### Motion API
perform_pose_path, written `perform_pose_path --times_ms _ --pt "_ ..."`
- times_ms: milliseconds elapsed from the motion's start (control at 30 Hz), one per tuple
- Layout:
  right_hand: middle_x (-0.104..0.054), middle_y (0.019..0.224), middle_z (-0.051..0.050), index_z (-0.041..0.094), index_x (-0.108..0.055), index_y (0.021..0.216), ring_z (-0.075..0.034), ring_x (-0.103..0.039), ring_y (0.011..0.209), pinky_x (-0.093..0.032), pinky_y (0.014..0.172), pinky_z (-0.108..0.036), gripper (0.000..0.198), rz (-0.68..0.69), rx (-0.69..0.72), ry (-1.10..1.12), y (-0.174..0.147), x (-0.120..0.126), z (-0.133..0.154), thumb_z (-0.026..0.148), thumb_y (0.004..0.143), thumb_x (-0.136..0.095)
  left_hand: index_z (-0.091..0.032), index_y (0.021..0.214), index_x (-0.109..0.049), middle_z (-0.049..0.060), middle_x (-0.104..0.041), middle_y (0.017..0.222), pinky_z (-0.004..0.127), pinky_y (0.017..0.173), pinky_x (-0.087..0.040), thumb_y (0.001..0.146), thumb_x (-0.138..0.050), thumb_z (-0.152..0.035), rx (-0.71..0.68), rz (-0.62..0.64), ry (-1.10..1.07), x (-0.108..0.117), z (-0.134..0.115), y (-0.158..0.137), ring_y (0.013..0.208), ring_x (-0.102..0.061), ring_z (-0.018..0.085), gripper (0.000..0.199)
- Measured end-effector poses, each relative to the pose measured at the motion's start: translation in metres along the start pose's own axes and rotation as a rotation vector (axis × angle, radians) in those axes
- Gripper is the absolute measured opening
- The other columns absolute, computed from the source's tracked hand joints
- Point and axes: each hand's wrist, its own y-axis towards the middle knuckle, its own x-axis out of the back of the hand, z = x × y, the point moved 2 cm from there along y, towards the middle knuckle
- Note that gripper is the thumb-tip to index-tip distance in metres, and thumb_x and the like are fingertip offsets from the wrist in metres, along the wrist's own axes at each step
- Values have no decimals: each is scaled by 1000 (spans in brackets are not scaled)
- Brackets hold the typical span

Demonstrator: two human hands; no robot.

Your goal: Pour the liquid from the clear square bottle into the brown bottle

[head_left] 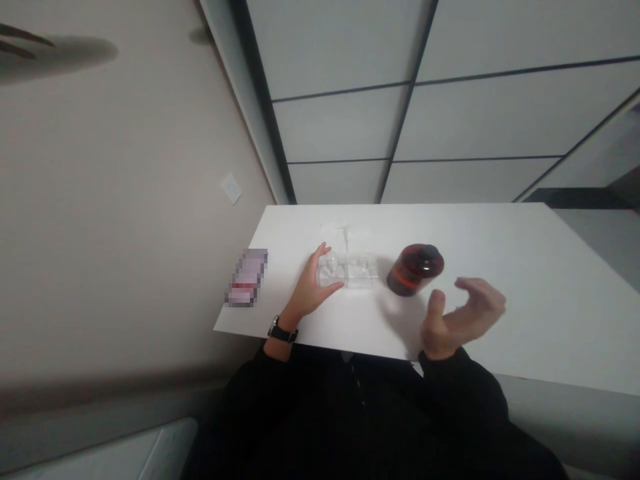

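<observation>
My left hand (311,287), with a black watch at the wrist, is around the left end of a clear container (363,272). Its thumb lies along the near side and its fingers along the far side. The container is see-through with rounded shapes in it, and its exact kind is hard to make out. To its right stands a dark reddish-brown bottle (407,270) with a black cap, tilted in view. Near the bottle's right side my right hand (465,320) is raised with thumb and fingers apart, slightly blurred, holding nothing.
A blurred-out pinkish rectangular object (247,277) lies at the left edge of the white table (525,267). Behind the table are white sliding panels (340,127) with dark strips. The wall on the left carries a white socket plate (231,189).
</observation>
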Motion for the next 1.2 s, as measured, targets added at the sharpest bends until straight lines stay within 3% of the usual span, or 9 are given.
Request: perform_pose_path --times_ms 33,133,233,300,600,800,1000,1133,1200 --pt "-66 95 -4 23 -68 119 -22 -67 86 -58 82 -41 29 26 65 -15 -4 -3 12 23 91 -73 -28 165 -30 17 -48 164 61 130 -32 93 -81 -36 14 9 -1 0 1 0 155 -44 35 89" --pt "-65 78 3 22 -60 138 -14 -57 56 -52 61 -28 37 572 -46 40 -25 -28 42 26 101 -63 -27 158 -41 16 -51 162 59 128 -35 92 -82 -35 48 12 -14 0 3 0 153 -47 35 78" --pt "-65 67 5 17 -50 153 -14 -57 49 -45 55 -26 52 932 -131 -12 -49 -53 56 39 106 -57 -26 151 -49 15 -54 159 56 126 -39 92 -82 -34 78 7 -44 1 3 1 151 -49 35 68" --pt "-65 63 5 15 -54 152 -15 -60 50 -41 55 -26 52 1054 -147 -79 -58 -63 56 44 108 -54 -26 147 -52 14 -56 155 56 125 -41 92 -81 -33 92 6 -66 1 3 0 148 -51 35 64" --pt "-64 62 7 14 -33 167 -15 -59 49 -44 57 -26 73 1061 -405 103 -61 -70 58 42 104 -58 -27 138 -50 15 -55 153 58 122 -43 88 -85 -34 73 13 -172 0 8 -1 147 -51 34 61" --pt "-63 62 6 18 -59 146 -15 -59 53 -45 62 -27 48 1094 -400 148 -62 -69 63 39 103 -58 -26 144 -47 15 -55 151 55 122 -46 92 -79 -31 53 21 -113 1 5 0 146 -53 33 61" --pt "-59 60 10 16 -31 165 -15 -54 50 -41 58 -27 74 1107 -568 268 -61 -72 66 36 100 -60 -26 143 -49 14 -55 152 59 127 -37 92 -80 -35 40 43 -63 1 7 -1 149 -50 34 60" --pt "-50 56 11 18 -55 144 -14 -50 52 -39 59 -26 49 1077 -634 327 -61 -72 67 37 99 -59 -27 142 -45 15 -53 154 58 125 -41 92 -80 -34 76 14 -136 1 7 -2 151 -49 33 61" --pt "-47 57 12 18 -55 142 -13 -47 51 -36 57 -26 48 994 -709 343 -62 -72 65 39 100 -59 -27 136 -46 16 -54 154 59 124 -42 90 -83 -36 82 10 -173 1 7 -2 151 -49 33 60"
